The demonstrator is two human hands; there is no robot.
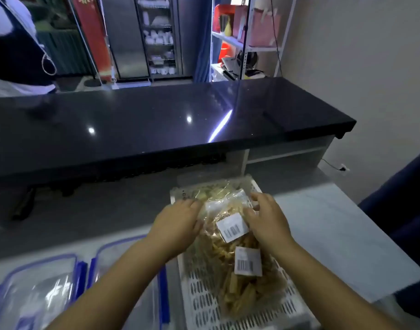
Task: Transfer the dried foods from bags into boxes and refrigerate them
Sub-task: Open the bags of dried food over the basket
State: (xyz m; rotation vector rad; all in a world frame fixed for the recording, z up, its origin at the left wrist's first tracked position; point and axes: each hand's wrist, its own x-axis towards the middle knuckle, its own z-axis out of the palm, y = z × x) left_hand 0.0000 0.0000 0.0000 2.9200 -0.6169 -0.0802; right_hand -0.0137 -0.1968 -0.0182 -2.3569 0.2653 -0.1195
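A white slotted basket (204, 303) sits on the grey counter in front of me and holds clear bags of yellow dried food. My left hand (174, 223) and my right hand (267, 219) both grip the top bag (224, 211), one on each side of it, near its white barcode label. A second bag (247, 277) with its own barcode label lies lower in the basket. Two clear storage boxes with blue-trimmed lids stand at the lower left, box one (35, 294) and box two (123, 258), partly behind my left forearm.
A long black glossy countertop (156, 125) runs across behind the basket. A person in dark and white clothes (14, 48) stands at the far left. A glass-door cabinet (156, 36) and a white shelf rack (247, 36) stand at the back. A dark blue object (404, 210) is at the right.
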